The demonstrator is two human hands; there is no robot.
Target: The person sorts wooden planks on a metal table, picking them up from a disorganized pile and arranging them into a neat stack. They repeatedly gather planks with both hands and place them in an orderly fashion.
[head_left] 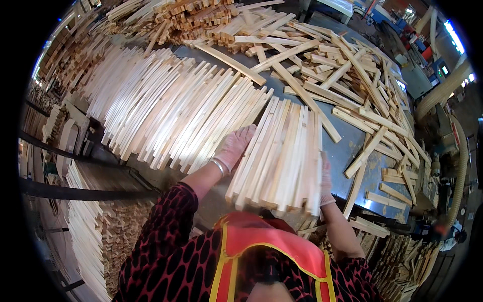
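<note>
A row of pale wooden strips (282, 156), laid side by side, is held between my two gloved hands. My left hand (235, 147), in a pinkish glove with a bangle at the wrist, presses along the row's left edge. Against the right edge is my right hand (326, 176), partly hidden by the strips. The strips' near ends are uneven and stick out toward my body. Just left of my left hand lies a longer row of similar strips (166, 108), packed closely on the table, with a narrow gap between the two rows.
Loose strips (347, 75) lie crisscrossed on the grey metal table (342, 166) to the right. Stacked wood (191, 22) rises at the far side. More piles (121, 241) stand low on the left, past a dark bar (85, 191). A ribbed hose (459, 171) hangs at right.
</note>
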